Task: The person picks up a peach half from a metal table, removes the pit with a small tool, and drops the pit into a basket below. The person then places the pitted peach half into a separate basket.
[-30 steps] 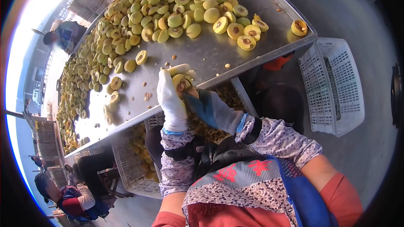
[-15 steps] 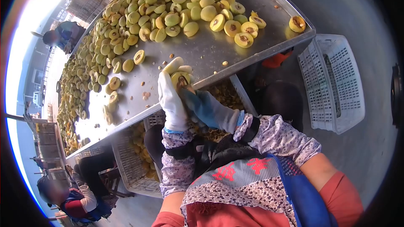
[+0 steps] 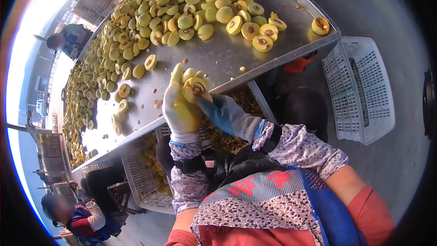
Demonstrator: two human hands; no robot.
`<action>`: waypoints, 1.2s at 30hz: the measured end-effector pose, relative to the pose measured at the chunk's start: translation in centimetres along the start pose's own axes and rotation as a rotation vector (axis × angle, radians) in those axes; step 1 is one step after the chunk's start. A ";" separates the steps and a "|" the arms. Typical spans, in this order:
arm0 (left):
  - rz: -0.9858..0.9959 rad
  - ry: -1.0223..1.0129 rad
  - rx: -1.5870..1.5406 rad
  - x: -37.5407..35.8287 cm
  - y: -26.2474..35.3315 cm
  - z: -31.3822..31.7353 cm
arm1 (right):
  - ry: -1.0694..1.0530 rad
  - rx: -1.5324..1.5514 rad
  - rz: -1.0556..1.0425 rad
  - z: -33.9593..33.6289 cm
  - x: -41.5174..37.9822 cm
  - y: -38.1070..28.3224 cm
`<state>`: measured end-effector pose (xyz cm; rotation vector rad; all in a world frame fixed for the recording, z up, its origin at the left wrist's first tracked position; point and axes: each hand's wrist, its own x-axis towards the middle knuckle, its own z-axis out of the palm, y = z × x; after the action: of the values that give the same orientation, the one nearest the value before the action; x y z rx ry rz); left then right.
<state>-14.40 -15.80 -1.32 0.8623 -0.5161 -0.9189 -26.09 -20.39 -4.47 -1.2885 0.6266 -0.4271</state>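
A halved yellow stone fruit (image 3: 194,86), cut face towards me with the brown centre showing, rests in my left hand (image 3: 181,109). That hand wears a white glove stained yellow on the palm, fingers curled behind the fruit. My right hand (image 3: 223,113), in a grey glove with blue coating, is closed with its fingertips at the fruit's lower right edge. Something small and tan shows at those fingertips; I cannot make out what it is. Both hands are above the near edge of the metal table (image 3: 218,64).
Many fruit halves (image 3: 145,18) are heaped across the table. Crates with fruit pieces (image 3: 148,173) stand below its near edge. A white plastic basket (image 3: 359,91) stands on the floor at right. Co-workers sit at left, one at the lower left (image 3: 77,214).
My left hand has turned its palm more towards me, showing the yellow stain and the fruit's cut face. My right hand stays against the fruit.
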 end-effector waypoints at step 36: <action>-0.041 0.171 0.323 -1.1 1.5 2.1 | -0.552 0.230 0.372 -1.4 -1.3 -2.0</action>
<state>-15.79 -15.23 1.07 1.2365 -0.5069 -0.8009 -27.90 -21.09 -2.51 -0.9793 0.3227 0.1624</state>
